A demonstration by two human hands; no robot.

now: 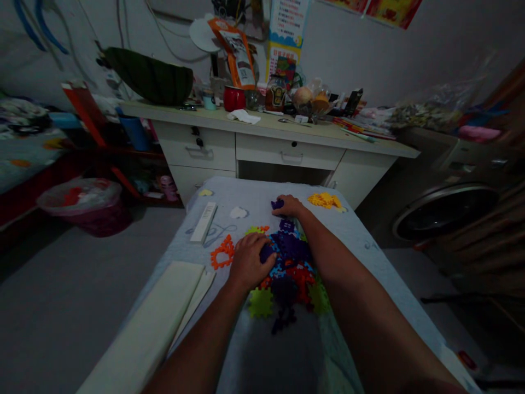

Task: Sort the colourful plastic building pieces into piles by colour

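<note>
A pile of plastic toy building pieces, mostly dark purple with red, blue and green ones, lies on the cloth-covered table. At the pile's left side, my left hand has its fingers curled around a dark purple piece. Farther back, my right hand reaches over the cloth and pinches a small dark purple piece. Orange pieces lie left of my left hand. Green square pieces sit at the pile's near edge. A yellow heap of pieces is off to the right.
A long white box and a white cloud-shaped piece lie on the table's left part. Behind stands a cluttered desk with drawers. A lined bin is at left, a washing machine at right.
</note>
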